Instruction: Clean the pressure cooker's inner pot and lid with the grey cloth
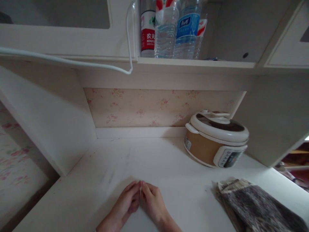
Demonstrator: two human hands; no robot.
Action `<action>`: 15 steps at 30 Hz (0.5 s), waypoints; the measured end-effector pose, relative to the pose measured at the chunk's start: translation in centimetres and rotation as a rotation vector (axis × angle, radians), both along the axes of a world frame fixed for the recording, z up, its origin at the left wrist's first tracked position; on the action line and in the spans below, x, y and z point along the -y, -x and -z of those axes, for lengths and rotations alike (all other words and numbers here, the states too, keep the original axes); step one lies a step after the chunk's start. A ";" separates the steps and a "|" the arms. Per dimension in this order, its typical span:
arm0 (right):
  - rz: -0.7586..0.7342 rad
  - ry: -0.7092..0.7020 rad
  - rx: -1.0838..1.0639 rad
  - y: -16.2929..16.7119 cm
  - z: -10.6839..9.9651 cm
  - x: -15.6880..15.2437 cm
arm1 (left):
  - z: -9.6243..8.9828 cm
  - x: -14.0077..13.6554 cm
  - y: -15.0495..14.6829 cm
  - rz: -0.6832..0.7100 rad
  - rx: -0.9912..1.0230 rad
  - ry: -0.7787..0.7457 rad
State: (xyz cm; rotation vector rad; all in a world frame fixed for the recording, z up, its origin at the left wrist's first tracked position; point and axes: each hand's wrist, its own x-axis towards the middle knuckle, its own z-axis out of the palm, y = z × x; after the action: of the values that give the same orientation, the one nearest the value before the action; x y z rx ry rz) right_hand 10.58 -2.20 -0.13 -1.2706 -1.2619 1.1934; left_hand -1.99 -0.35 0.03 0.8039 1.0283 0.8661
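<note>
Near the front of the white countertop (135,161), my two hands meet with their fingertips together. My left hand (126,201) is closed, its thumb and fingers pinched. Facing it, my right hand (153,199) is pinched in the same way. Between the fingertips shows a thin pale strip (140,189), mostly covered by the fingers; its kind is too small to make out. Both hands appear just above the countertop surface.
A brown and white electric cooker (205,145) stands at the back right. A dark patterned cloth (260,206) lies at the front right. Overhead, plastic bottles (166,35) stand on a shelf (193,62), and a white cable (96,64) hangs below the cabinet.
</note>
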 end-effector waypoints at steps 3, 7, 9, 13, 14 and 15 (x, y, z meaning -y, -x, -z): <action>0.182 0.048 -0.096 -1.1 0.5 -1.1 | -0.8 -1.8 -0.2 -0.174 -0.046 -0.098; 0.362 0.030 -0.081 -2.3 1.0 -2.4 | -4.7 -4.9 -3.9 -0.151 -0.368 -0.546; 0.390 0.000 -0.047 -2.6 1.1 -2.7 | -7.5 -6.1 -7.4 -0.034 -0.500 -0.800; 0.415 -0.011 -0.017 -2.8 1.6 -3.2 | -12.0 -8.5 -16.1 0.192 -0.799 -1.341; 0.414 -0.010 -0.020 -2.8 1.8 -3.3 | -12.5 -9.3 -18.2 0.224 -0.867 -1.474; 0.405 -0.015 -0.020 -2.8 2.1 -3.4 | -12.8 -10.1 -20.1 0.244 -0.924 -1.574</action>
State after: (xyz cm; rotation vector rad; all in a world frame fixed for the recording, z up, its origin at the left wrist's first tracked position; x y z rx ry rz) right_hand 13.36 1.21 -2.25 -1.4174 -0.9378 0.8999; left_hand 18.12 9.71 12.81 2.7779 0.7972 1.0182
